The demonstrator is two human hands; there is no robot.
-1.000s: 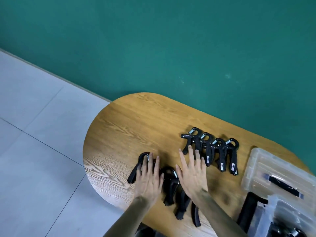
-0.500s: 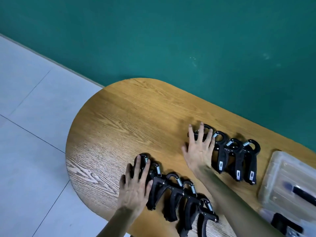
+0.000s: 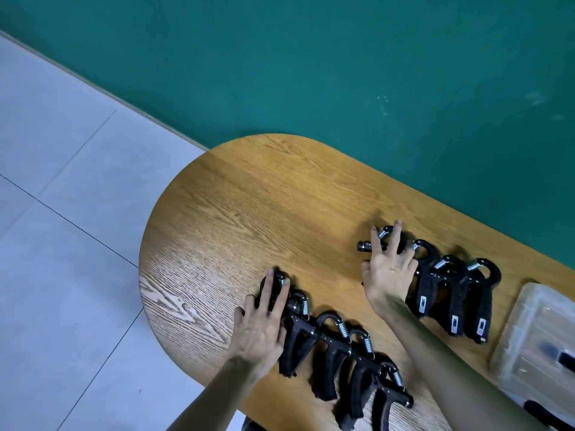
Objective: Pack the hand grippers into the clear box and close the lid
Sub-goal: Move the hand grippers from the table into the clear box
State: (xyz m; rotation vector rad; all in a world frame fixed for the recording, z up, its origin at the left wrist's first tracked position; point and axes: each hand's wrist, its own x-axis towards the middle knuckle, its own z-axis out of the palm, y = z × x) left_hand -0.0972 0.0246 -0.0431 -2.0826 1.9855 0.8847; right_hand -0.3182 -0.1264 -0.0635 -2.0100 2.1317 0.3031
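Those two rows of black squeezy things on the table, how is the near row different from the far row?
The near row lies under the left hand and runs slantwise toward the table's front edge; the far row lies under the right hand, nearer the clear box. White labels show on far-row handles; none show on the near row. Both rows are black hand grippers with metal springs, lying flat on the wooden table.

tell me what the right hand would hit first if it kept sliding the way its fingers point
The right hand already lies on the end hand gripper of the far row. Past its fingertips lies only bare wooden table, then probably the table's far edge and the green wall, though depth is hard to judge.
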